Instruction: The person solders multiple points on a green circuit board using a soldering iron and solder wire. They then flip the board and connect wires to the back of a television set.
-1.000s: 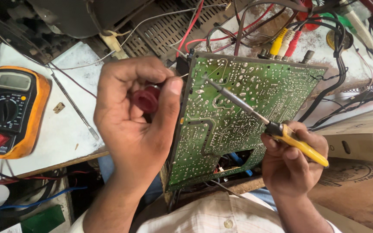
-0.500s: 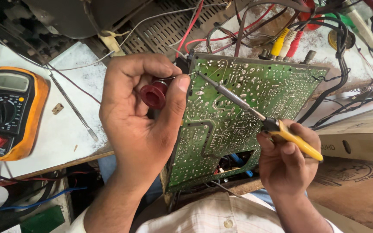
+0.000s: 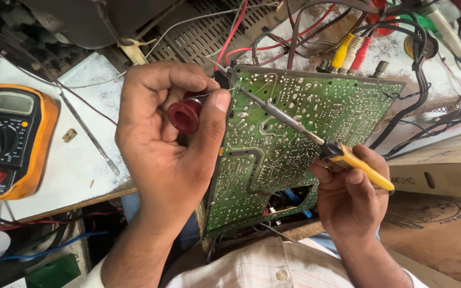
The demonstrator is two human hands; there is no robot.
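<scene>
Head view: my left hand (image 3: 172,144) pinches a red spool (image 3: 185,116) at the board's (image 3: 294,144) upper left edge; my right hand (image 3: 350,200) grips the iron (image 3: 316,140), its shaft slanting up-left, tip beside the spool.

Bare white tabletop (image 3: 54,165) lies open between the orange-cased black multimeter (image 3: 12,136) and the upright green circuit board (image 3: 294,144) — only a thin metal rod (image 3: 89,136) crosses it; tangled coloured cables (image 3: 358,32) crowd the board's far side.
</scene>
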